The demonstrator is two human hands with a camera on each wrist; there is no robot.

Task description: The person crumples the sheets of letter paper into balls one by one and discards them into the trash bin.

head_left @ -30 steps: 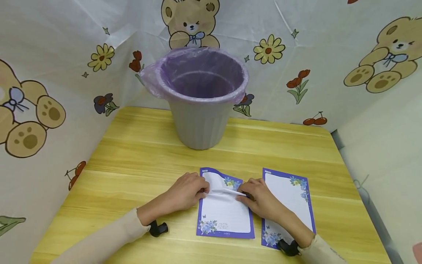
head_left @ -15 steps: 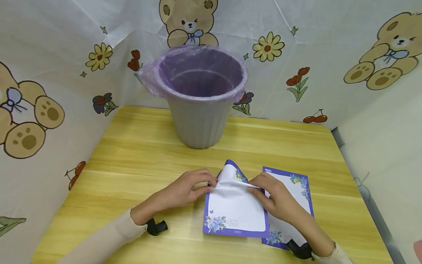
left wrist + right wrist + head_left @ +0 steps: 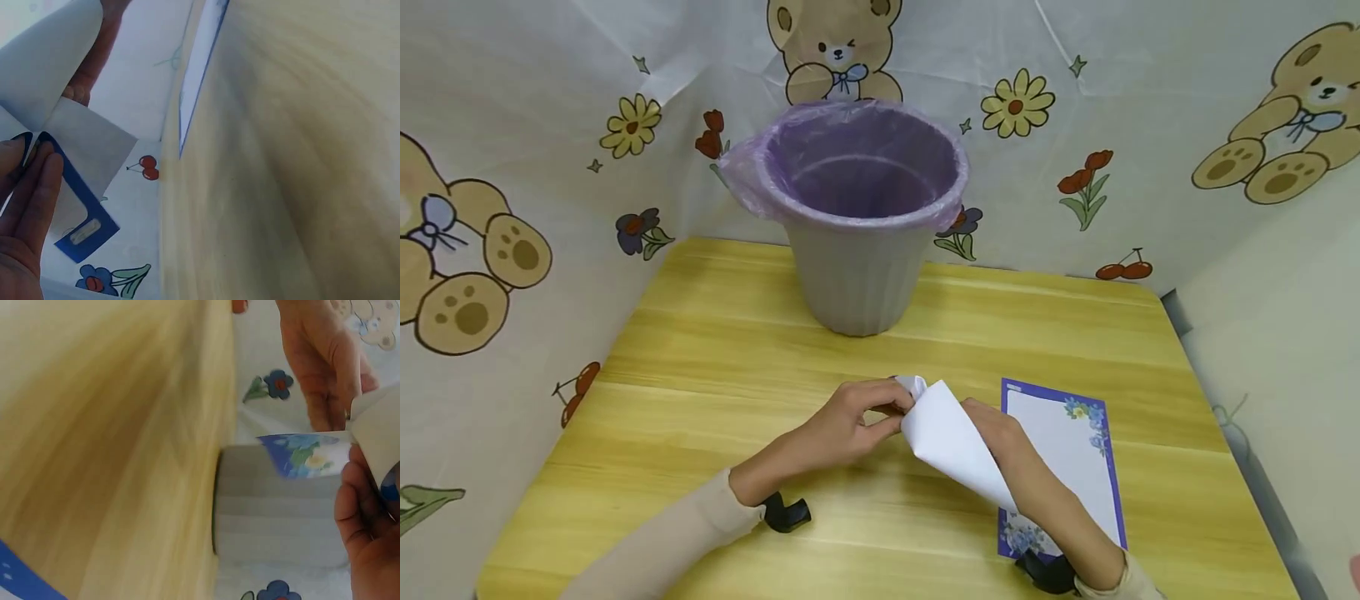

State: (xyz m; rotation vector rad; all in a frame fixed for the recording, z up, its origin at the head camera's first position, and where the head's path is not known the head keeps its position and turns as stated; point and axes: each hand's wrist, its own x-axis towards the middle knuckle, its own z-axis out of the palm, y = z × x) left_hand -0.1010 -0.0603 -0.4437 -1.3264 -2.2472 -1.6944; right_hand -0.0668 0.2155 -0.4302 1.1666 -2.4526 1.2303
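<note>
A sheet of stationery paper (image 3: 951, 442) with a purple-blue border is bent over, its plain white back facing up in the head view. My left hand (image 3: 861, 417) pinches its left edge between thumb and fingers; in the left wrist view the blue-bordered corner (image 3: 87, 234) sticks out below those fingers. On the other side my right hand (image 3: 1011, 446) grips the sheet, its fingers mostly hidden behind the paper in the head view. In the right wrist view a flower-printed corner (image 3: 306, 453) juts out between the two hands. The sheet is held above the wooden table.
A second bordered sheet (image 3: 1063, 467) lies flat on the table (image 3: 737, 358) at the right, partly under my right forearm. Behind the hands stands a grey bin (image 3: 859, 283) lined with a purple plastic bag (image 3: 745, 179). A bear-print cloth (image 3: 925, 50) hangs behind.
The sheet in my hands has come up off the table and been turned and bent, so its white back now shows. My right hand has swung behind its right side.
</note>
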